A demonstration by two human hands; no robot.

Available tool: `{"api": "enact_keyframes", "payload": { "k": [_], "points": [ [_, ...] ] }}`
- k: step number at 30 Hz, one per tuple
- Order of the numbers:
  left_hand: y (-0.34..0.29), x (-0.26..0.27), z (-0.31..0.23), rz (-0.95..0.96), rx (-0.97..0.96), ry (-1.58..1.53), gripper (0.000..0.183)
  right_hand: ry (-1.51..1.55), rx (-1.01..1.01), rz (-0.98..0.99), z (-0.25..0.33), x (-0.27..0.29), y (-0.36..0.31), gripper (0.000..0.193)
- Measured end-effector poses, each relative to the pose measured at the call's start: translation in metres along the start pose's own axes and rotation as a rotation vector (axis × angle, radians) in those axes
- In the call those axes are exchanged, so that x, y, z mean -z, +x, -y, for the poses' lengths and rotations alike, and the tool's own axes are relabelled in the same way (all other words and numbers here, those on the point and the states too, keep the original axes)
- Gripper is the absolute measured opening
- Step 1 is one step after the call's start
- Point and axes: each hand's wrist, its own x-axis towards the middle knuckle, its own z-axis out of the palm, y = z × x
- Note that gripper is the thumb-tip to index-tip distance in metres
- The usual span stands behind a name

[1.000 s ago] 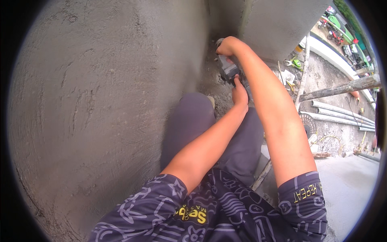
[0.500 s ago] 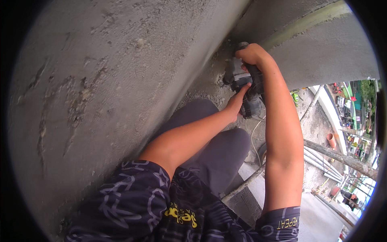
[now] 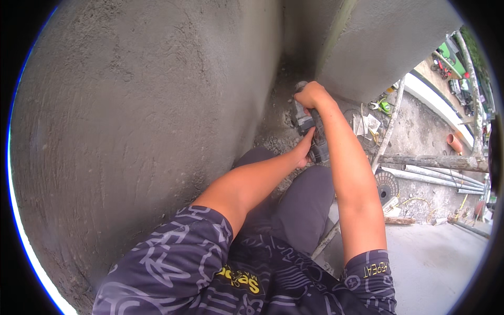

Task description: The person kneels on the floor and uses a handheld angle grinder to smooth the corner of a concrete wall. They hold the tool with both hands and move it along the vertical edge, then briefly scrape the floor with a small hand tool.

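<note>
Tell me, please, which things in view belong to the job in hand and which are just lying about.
In use:
power tool, grey and black, held by
left hand and
right hand

Apparently just lying about:
grey pipes
short orange pipe
green item, too small to identify

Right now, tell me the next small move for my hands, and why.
Probably firm up the two-handed hold on the power tool before shifting it: your right hand grips its far end, your left hand its nearer part, and loose rubble lies beside it, so the ground looks uneven.
</note>
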Motion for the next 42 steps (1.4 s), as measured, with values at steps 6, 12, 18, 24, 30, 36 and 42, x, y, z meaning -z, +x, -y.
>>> {"api": "enact_keyframes", "payload": {
  "k": [6, 12, 18, 24, 30, 36, 42],
  "points": [
    [0.026, 0.015, 0.008, 0.095, -0.205, -0.176, 0.067, -0.129, -0.032, -0.011, 0.007, -0.012, 0.02, 0.038],
    [0.039, 0.012, 0.015, 0.124, -0.266, -0.456, 0.061, -0.177, -0.026, 0.075, 0.029, -0.022, 0.039, 0.034],
    [0.031, 0.017, 0.016, 0.143, -0.323, -0.431, 0.072, 0.001, 0.11, 0.065, 0.024, -0.019, 0.03, 0.034],
    [0.033, 0.06, 0.015, 0.457, -0.263, -0.354, 0.075, 0.661, 0.038, 0.161, -0.003, -0.033, 0.013, 0.034],
    [0.03, 0.072, 0.03, 0.52, -0.259, -0.347, 0.074, 0.581, -0.026, 0.032, 0.014, -0.054, -0.008, 0.042],
    [0.026, 0.075, 0.032, 0.505, -0.269, -0.338, 0.069, 0.617, -0.053, 0.059, 0.012, -0.057, -0.004, 0.039],
    [0.014, 0.074, 0.029, 0.46, -0.302, -0.303, 0.075, 0.541, -0.018, 0.062, 0.026, -0.063, 0.003, 0.039]
  ]
}}
